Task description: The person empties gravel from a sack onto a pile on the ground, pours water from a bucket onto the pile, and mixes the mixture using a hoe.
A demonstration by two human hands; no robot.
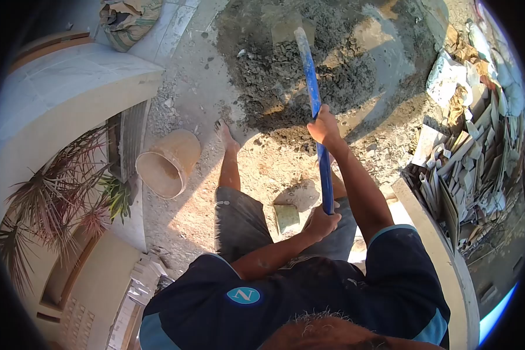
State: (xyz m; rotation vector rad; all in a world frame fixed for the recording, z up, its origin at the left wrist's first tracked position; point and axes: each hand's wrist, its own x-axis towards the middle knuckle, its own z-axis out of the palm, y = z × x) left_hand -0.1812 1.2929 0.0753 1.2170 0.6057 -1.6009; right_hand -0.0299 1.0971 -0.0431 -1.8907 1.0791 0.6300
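Both hands grip the long blue handle of a hoe. My right hand is wrapped round the middle of the handle, with the arm stretched forward. Nearer my body, my left hand is closed round the handle's lower end, in front of my waist. At the far end, the mortar-coated blade is in a heap of wet grey mortar; its edges are hard to make out. The mortar is spread wide over the ground, lumpy near me and smoother at the right.
An open bucket lies tilted left of my bare foot. Broken tiles and rubble are piled at the right, behind a low wall edge. Reddish plants stand at left, and a sack is at the upper left.
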